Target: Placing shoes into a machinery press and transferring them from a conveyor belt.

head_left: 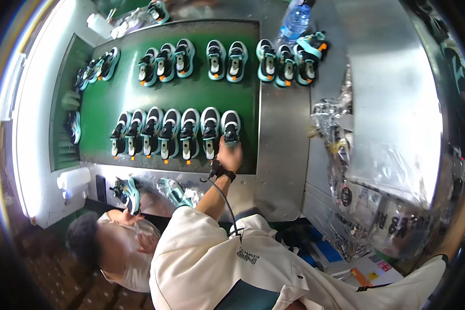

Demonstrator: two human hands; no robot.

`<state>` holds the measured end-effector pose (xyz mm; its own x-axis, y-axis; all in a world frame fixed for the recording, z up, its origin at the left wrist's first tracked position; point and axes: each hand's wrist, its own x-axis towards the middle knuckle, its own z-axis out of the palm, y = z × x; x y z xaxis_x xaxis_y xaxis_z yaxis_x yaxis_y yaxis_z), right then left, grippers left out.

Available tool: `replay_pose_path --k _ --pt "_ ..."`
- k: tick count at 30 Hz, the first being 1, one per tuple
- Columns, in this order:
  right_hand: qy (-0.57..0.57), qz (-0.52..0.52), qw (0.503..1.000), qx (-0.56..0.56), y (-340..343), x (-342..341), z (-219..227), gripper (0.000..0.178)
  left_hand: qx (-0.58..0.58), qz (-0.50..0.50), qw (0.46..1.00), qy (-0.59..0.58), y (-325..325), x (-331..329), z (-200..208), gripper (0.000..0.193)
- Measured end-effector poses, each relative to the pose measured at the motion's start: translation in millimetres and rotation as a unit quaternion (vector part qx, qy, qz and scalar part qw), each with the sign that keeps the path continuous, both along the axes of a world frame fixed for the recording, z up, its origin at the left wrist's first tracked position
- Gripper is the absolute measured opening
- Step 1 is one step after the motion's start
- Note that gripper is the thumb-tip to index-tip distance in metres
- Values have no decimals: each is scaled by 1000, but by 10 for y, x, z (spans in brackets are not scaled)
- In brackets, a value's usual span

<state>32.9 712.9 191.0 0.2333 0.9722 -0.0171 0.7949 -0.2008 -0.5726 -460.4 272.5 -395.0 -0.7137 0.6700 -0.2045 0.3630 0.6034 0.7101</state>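
Right forearm runs up the right rim; the right hand's grip cannot be told. The left hand, nearer, closes around the heel of a black-and-teal shoe straight ahead, toe pointing away, on the green table.

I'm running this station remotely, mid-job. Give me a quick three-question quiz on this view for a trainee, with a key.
1. True or false: the person's left hand is at the heel end of the rightmost black, white and mint-blue shoe in the near row.
2. How many shoes stand in that near row on the flat green work surface?
3. What is at the co-worker's raised hand, lower left: a) a white plastic bottle, b) a mint-blue, white and black held-up shoe, c) a clear plastic bag?

Key: 1. True. 2. Seven. 3. b.
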Motion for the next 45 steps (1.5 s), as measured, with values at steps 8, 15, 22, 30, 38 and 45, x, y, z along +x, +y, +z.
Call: replay_pose_path --k 8,15,22,30,38,45 --pt "-429 67 871 229 -1970 -390 -58 73 92 -110 986 83 -61 -116 -102 75" --pt "-290 111 825 473 -4528 -120 -158 77 131 -404 850 -312 -353 1155 1750 63" --pt "-408 35 813 414 -6863 414 -656 41 -221 -520 152 -811 -1052 3415 3641 100" --pt "-130 -371 868 304 -9471 351 -1654 83 -287 -678 124 -665 -3009 4638 3712 69" --pt "187 -632 558 505 -11129 236 -2478 70 -41 -882 172 -436 -5250 5605 3622 63" --pt "127 -758 344 539 -12642 11 -2938 43 -158 -920 75 -351 -6766 6519 3061 71"
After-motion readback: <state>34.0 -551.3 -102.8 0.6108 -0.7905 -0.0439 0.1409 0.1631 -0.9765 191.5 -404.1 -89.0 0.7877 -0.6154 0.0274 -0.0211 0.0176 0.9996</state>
